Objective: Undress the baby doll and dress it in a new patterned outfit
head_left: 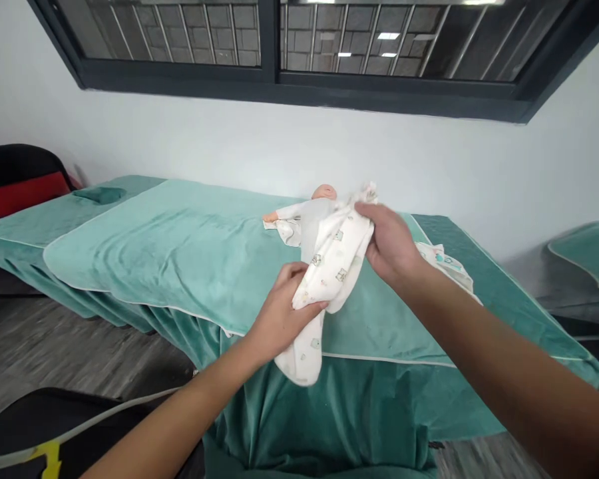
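Green covers were fitted over a long bed placed along a white wall, below a dark-framed window. A doll was positioned at the far side of the bed, near the wall, with its head and one white-sleeved arm exposed. Part of a printed cloth was visible beside that arm.

A white printed garment was suspended above the near part of the bed, in front of the doll. Its lower portion was clamped between the thumb and fingers of the left hand; its upper portion was pinched by the closed fingers of the right hand. One rounded end was left hanging below the left hand. Another printed cloth was laid to the right.

Progress was judged as partial: the garment was lifted and secured at two points, but was neither spread flat nor released. Whether any part of the doll was inserted in it could not be determined, since the doll's lower body was concealed.
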The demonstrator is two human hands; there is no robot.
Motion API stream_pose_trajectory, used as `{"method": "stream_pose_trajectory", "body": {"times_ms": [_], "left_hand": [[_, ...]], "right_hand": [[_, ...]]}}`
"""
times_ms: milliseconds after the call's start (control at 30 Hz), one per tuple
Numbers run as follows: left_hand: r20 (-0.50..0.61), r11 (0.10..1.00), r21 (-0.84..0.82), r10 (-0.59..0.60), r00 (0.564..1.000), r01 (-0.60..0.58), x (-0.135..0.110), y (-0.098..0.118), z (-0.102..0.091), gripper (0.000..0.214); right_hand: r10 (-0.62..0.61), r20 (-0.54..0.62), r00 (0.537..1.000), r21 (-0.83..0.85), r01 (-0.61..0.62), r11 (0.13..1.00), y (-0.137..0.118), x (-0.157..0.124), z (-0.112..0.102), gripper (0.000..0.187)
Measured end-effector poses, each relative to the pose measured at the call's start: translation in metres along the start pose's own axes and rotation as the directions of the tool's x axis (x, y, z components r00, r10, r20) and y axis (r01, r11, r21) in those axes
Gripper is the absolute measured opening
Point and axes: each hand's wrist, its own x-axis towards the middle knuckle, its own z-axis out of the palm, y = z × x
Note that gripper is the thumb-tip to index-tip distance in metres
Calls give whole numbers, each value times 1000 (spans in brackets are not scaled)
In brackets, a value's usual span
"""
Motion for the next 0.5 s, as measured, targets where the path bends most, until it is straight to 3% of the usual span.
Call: {"method": "stream_pose_trajectory", "body": {"times_ms": [67,100,133,200,267,300,333,400,500], "left_hand": [[-154,996,16,94,984,-92,-4,-1,0,22],[-199,994,-9,107,974,-111,-5,0,0,22],[-217,993,-54,90,972,-104,-5,1,-1,23],[-208,989,-148,-24,978,-8,-4,-1,-1,27],[-238,979,-165,-154,959,117,-1,-6,-2,29],[-292,977,-144,-195,936,158,2,-10,-4,30],[-358,976,-114,-215,909,186,6,-14,-7,31],[-465,972,-73,-231,855,223,19,-24,-19,33],[-472,951,-79,-300,829,299,53,-39,-45,37]], "right_hand": [[210,-23,977,-47,-211,976,29,-8,-9,17],[340,16,940,-106,-337,936,44,-17,-11,17],[472,85,877,-192,-451,872,59,-30,-12,19],[601,189,777,-287,-542,790,84,-63,-9,29],[698,371,613,-404,-570,715,103,-95,-6,34],[714,420,560,-450,-555,700,109,-108,-6,39],[710,460,534,-485,-518,704,113,-120,-6,44],[678,502,538,-527,-431,732,117,-137,-12,50],[650,532,542,-615,-281,737,118,-158,-29,46]]}}
